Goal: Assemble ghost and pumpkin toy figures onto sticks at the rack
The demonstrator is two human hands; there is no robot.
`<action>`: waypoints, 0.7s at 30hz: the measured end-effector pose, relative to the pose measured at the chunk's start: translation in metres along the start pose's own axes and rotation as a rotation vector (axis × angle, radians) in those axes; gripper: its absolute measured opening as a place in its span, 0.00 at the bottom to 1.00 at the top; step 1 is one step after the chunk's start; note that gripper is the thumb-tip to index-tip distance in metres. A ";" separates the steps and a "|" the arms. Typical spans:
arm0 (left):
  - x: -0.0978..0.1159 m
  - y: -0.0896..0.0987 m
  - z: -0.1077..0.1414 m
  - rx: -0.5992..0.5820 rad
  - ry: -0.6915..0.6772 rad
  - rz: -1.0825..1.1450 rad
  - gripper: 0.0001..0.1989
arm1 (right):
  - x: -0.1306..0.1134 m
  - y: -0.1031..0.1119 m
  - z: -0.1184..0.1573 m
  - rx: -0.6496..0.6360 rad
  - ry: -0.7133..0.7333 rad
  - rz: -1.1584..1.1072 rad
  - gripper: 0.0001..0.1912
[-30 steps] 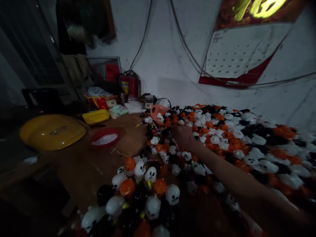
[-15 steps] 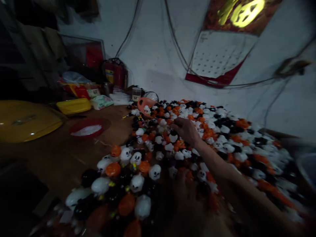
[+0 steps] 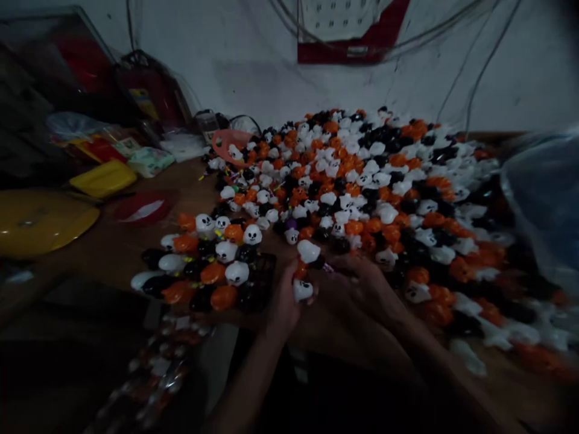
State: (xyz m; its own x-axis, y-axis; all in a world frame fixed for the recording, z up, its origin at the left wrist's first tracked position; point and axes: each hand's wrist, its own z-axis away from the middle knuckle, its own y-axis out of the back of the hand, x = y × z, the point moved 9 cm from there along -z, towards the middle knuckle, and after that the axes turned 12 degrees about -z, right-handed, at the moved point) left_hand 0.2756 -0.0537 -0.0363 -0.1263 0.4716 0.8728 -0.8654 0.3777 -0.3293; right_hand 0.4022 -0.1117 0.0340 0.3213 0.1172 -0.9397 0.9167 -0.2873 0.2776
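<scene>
The left hand [image 3: 286,302] grips small shiny figures [image 3: 303,290], two white, one dark-eyed, with orange between; at their three o'clock, the right hand [image 3: 362,271] is too dim to tell its grasp.

Smooth, glossy plastic-looking figures [image 3: 308,251], hard shiny plastic-looking yellow helmet [image 3: 49,220], matt desk [image 3: 195,184], smooth orange plastic basket [image 3: 243,137], matt paper calendar [image 3: 335,18], crinkled translucent plastic bag [image 3: 75,125], dull, slightly rough wall [image 3: 253,78]
</scene>
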 end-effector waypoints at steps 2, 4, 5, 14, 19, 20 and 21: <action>-0.002 0.004 0.013 -0.002 -0.024 -0.072 0.19 | -0.005 -0.017 0.014 -0.060 0.106 0.235 0.12; -0.004 0.011 0.027 0.016 -0.046 -0.139 0.20 | -0.004 -0.028 0.018 -0.074 0.160 0.423 0.13; -0.005 0.018 0.035 0.038 -0.050 -0.176 0.20 | -0.002 -0.031 0.018 -0.066 0.172 0.494 0.13; 0.017 0.055 0.108 0.150 -0.053 -0.823 0.17 | 0.007 -0.038 0.008 0.005 0.054 0.525 0.04; 0.053 0.056 0.128 0.338 -0.226 -1.168 0.17 | 0.007 -0.041 0.000 -0.046 -0.028 0.563 0.06; 0.056 0.058 0.131 0.359 -0.230 -1.235 0.19 | 0.008 -0.043 -0.001 -0.061 -0.021 0.569 0.06; 0.057 0.059 0.132 0.371 -0.221 -1.295 0.21 | 0.011 -0.045 -0.001 -0.073 -0.015 0.574 0.06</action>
State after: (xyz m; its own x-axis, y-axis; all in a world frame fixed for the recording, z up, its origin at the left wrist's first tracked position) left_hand 0.1529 -0.1100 0.0415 0.8232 -0.2028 0.5303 -0.4962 0.1970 0.8456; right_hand 0.3647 -0.0962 0.0114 0.7691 -0.0520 -0.6370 0.6107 -0.2340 0.7565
